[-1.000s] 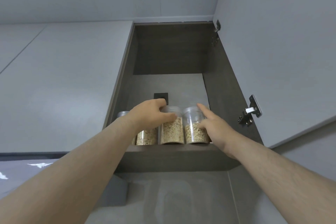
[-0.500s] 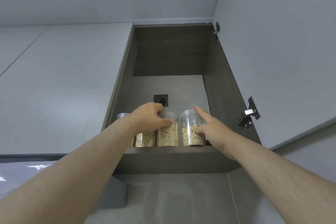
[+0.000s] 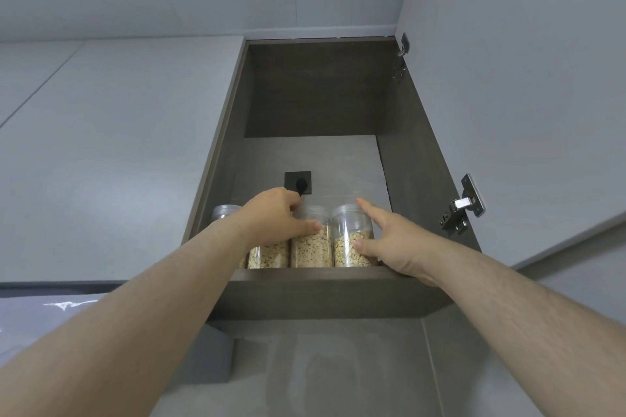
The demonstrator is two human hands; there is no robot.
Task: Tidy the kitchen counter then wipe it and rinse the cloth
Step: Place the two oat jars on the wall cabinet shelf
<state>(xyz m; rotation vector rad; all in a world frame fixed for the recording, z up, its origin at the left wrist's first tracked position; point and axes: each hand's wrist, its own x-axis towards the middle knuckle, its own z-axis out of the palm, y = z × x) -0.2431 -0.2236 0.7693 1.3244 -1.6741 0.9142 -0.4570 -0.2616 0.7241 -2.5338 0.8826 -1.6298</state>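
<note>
Closest to the camera, two bare forearms reach upward from the lower corners to an open wall cabinet (image 3: 315,88). The front edge of its dark shelf (image 3: 321,294) runs across under the wrists.

On this shelf, right at the front edge, four clear jars of pale flakes stand upright in one row, touching or almost touching each other. The left hand (image 3: 274,217) lies curled over the row. Its palm hides the upper part of the second jar (image 3: 269,252), its thumb presses on the front of the third jar (image 3: 311,247), and its fingers bend behind the lid of that jar. Of the leftmost jar (image 3: 225,211) only the lid shows, beside the left wrist.

The right hand (image 3: 389,240) holds the rightmost jar (image 3: 352,240): the thumb is on the front of the glass, and the index finger stretches along the far right side near the lid. The other fingers are hidden behind.

Behind the jars, a black square socket (image 3: 298,183) sits on the grey back wall, just above the left hand's fingers. Further right, the pale door (image 3: 525,78) stands open, with a lower hinge (image 3: 462,206) and an upper hinge (image 3: 401,61) of metal.
</note>
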